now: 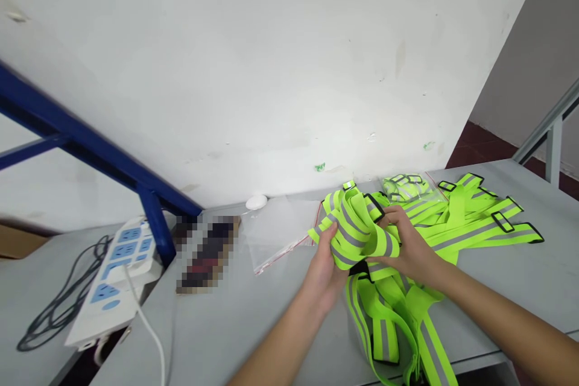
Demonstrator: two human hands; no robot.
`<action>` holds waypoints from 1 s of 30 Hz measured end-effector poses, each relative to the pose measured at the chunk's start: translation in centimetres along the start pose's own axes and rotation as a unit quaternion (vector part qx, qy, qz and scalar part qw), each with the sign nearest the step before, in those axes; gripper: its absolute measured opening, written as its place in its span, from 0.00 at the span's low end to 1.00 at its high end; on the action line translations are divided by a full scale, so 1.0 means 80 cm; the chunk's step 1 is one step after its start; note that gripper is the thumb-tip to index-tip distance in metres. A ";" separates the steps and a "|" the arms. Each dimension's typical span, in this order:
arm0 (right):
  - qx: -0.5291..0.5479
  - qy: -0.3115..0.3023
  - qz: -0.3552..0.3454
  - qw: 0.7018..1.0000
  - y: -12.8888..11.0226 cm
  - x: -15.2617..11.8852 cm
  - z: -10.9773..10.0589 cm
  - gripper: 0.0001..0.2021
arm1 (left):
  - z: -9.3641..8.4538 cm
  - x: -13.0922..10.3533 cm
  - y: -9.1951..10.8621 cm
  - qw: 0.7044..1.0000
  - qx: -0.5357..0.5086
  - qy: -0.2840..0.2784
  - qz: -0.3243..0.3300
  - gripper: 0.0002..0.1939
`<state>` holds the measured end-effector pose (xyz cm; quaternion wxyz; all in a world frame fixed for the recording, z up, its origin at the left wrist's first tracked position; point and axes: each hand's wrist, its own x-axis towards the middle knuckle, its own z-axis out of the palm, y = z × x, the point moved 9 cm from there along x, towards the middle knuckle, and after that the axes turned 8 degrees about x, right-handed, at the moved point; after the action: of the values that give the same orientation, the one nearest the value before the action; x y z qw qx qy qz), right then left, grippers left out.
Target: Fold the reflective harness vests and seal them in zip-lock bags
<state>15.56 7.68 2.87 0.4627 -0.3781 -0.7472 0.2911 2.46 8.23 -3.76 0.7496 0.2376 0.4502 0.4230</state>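
A bundle of neon-yellow reflective strap [350, 226], with grey stripes and black buckles, is held up over the grey table between both hands. My left hand [323, 271] grips its left side, thumb pressed on the folds. Closed on the right side of the same bundle is my right hand [409, 247], near a black buckle. Below them, loose loops of similar strap [384, 319] hang or lie at the table's front edge. More neon straps [470, 223] spread out to the right. Behind the hands lies a clear bag packed with folded strap [407, 187].
Clear zip bags [280, 229] lie left of the hands, beside a white round object [256, 202]. A pixelated flat item [210, 253] is further left. A white power strip [115, 277] with cables sits near a blue metal frame [156, 223]. A white wall [271, 72] stands behind the table.
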 end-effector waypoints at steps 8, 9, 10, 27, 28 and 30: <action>-0.203 0.018 -0.107 0.973 0.017 0.023 0.003 0.24 | 0.014 -0.028 -0.005 0.992 0.119 -0.036 0.018 0.25; -0.228 0.004 -0.130 0.965 0.016 0.026 0.007 0.24 | 0.014 -0.031 -0.005 0.989 0.145 -0.035 0.023 0.25; -0.245 -0.009 -0.153 0.957 0.014 0.029 0.011 0.22 | 0.016 -0.033 -0.006 0.985 0.168 -0.036 0.029 0.25; -0.380 -0.093 -0.280 0.877 -0.030 0.099 -0.012 0.17 | 0.022 -0.037 0.002 0.962 0.208 -0.176 0.011 0.24; -0.367 -0.094 -0.263 0.887 -0.027 0.101 -0.015 0.18 | 0.020 -0.037 0.004 0.962 0.206 -0.179 0.014 0.23; -0.301 -0.067 -0.211 0.927 -0.019 0.102 -0.027 0.18 | 0.017 -0.036 0.002 0.965 0.185 -0.184 0.009 0.23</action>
<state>14.74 13.84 8.73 0.3262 -0.3124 -0.8918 -0.0277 2.89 5.91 -1.58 0.7586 0.4500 0.3727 0.2883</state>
